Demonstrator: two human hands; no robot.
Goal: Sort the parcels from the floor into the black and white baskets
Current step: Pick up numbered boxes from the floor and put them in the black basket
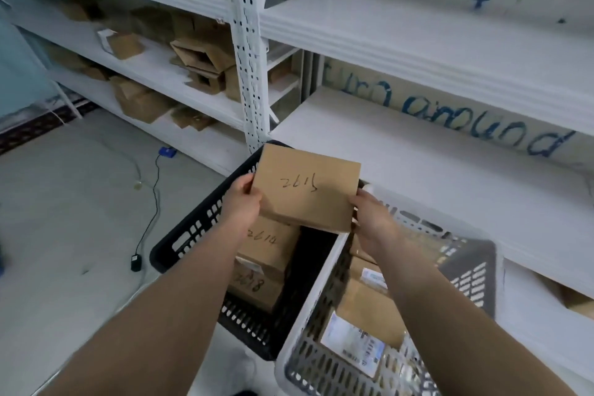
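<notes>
Between both hands, one parcel

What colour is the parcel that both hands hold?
The parcel is plain brown, seen best in the head view.

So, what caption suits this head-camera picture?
Left hand and right hand hold a parcel over the black basket, white basket alongside.

White shelves hold cartons (some open); a black cable crosses the floor
</notes>
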